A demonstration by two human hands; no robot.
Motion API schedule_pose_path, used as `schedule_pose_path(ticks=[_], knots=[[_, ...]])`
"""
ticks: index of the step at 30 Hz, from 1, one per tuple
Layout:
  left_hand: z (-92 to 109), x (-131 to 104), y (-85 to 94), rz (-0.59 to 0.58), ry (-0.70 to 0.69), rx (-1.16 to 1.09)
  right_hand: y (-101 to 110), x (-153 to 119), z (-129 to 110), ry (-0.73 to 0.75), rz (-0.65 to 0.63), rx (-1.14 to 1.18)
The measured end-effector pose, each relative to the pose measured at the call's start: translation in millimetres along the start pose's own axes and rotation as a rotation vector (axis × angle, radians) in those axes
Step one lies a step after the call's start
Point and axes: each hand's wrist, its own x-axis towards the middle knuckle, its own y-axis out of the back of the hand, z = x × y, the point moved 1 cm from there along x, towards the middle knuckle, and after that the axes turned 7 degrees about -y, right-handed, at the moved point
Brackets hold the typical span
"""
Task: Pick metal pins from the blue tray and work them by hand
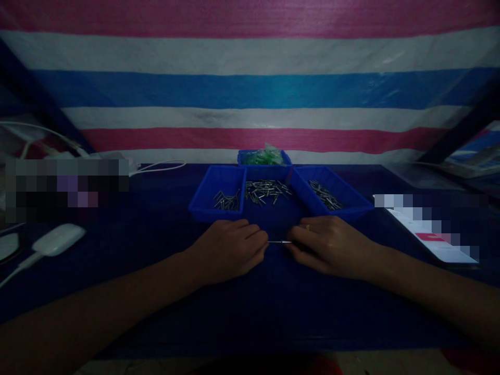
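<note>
My left hand (234, 250) and my right hand (328, 245) face each other above the dark blue table, fingers closed. Between their fingertips runs a thin metal rod (279, 241), lying level, with a slightly thicker part towards the right. Each hand pinches one end, and the fingers hide those ends. Just beyond the hands lies a loose pile of short metal pins (267, 190). It sits between a left blue bin (199, 195), holding thin bent-looking metal pieces (227, 201), and a right blue bin (355, 200), holding straight metal pins (325, 195).
A third blue bin (265, 167) behind the pile holds a green plastic bag (269, 155). At right lies a lit phone (425, 234), partly blurred out. A white charger-like block (58, 239) with a cable is at left. A striped sheet (250, 88) hangs behind the table (250, 312).
</note>
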Motion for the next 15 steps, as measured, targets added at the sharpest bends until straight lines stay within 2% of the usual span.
schedule_pose_path(ticks=[15], knots=[[-1.1,-0.2,-1.7,-0.001,-0.009,0.015,-0.1,1.3,1.2,0.010,-0.034,-0.002]])
